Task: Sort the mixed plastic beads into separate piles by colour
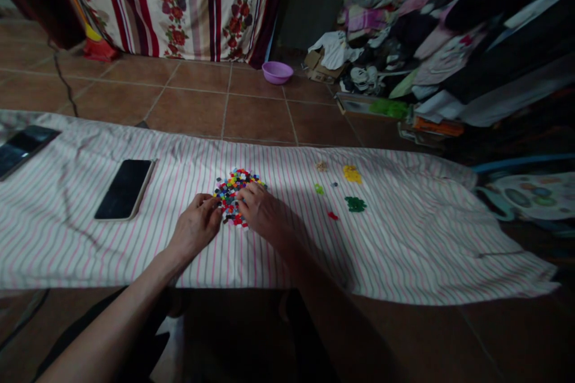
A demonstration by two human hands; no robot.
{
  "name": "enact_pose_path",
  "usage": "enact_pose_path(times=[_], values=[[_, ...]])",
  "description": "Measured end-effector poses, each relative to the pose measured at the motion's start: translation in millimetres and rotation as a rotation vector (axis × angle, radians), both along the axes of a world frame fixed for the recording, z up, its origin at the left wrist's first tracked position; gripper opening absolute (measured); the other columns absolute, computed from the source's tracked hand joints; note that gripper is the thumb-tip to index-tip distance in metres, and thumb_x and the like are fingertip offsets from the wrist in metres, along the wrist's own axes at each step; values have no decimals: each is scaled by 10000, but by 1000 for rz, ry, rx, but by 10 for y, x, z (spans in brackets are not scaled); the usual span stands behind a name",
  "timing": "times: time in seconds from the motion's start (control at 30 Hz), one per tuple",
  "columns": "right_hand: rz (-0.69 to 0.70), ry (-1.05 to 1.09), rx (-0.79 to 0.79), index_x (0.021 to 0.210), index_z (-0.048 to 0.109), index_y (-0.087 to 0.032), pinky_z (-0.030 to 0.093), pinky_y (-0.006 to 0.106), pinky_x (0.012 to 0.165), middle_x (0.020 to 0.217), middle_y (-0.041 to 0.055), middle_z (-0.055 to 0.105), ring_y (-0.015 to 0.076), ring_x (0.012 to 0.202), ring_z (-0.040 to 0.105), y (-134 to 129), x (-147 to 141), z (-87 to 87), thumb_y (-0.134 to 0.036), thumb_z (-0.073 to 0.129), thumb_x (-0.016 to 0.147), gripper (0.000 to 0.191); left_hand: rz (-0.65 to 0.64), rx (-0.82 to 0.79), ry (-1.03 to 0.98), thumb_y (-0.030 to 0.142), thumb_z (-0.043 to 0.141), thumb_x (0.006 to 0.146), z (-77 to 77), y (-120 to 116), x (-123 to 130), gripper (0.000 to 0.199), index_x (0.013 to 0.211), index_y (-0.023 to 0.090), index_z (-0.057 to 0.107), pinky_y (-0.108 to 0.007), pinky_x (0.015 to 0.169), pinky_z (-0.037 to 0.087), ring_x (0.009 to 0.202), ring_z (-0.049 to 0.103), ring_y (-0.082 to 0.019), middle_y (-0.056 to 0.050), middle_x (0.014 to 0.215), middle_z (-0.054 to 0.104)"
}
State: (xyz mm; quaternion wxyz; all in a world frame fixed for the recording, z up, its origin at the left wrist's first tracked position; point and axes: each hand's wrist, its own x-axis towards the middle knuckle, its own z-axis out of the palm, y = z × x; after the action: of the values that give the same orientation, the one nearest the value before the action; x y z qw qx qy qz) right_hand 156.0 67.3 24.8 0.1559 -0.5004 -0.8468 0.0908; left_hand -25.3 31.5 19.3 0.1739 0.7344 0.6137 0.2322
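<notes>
A pile of small multicoloured pieces [240, 178], like tiny beads or blocks, lies on the striped cloth in front of me. At its left edge is my left hand [197, 224], with fingers curled together and their tips touching the pieces. My right hand [261, 210] reaches over the pile's right side, its fingers bent and bunched among the pieces. Whatever sits between the fingertips of either hand is too small to make out. Sorted by colour to the right are a yellow heap [351, 173], a dark green heap [356, 204], light green pieces [318, 189], red pieces [332, 215] and beige pieces [321, 166].
A phone [124, 190] lies on the striped cloth [413, 239] to the left, with another dark phone [24, 146] beyond it. Past the table, a purple basin [277, 72] stands on the tiled floor near piled clothes [335, 51]. A blue-framed chair [539, 191] is at the right.
</notes>
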Motion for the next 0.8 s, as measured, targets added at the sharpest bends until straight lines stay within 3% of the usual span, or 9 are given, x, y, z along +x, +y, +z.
enact_pose_path(times=[0.27, 0.5, 0.8], values=[[24, -89, -39, 966, 630, -167, 430, 331, 880, 969, 80, 631, 210, 994, 528, -58, -5, 81, -113, 444, 939, 196, 34, -4, 17, 318, 409, 914, -1, 37, 40, 337, 1106, 169, 643, -343, 808, 539, 944, 655, -212, -90, 1105, 618], [-2, -107, -55, 920, 631, -174, 431, 338, 868, 973, 90, 625, 216, 992, 528, -36, -40, 89, -149, 448, 946, 187, -66, 49, -3, 278, 384, 912, -35, 73, 59, 353, 1101, 153, 654, -338, 880, 534, 967, 643, -197, -91, 1068, 638], [53, 85, -4, 890, 633, -174, 446, 331, 871, 911, 74, 648, 204, 930, 573, -16, 54, 26, -111, 515, 891, 134, -109, 74, -128, 234, 388, 899, -88, 121, 112, 335, 1078, 163, 662, -359, 891, 541, 977, 636, -198, -96, 1048, 646]])
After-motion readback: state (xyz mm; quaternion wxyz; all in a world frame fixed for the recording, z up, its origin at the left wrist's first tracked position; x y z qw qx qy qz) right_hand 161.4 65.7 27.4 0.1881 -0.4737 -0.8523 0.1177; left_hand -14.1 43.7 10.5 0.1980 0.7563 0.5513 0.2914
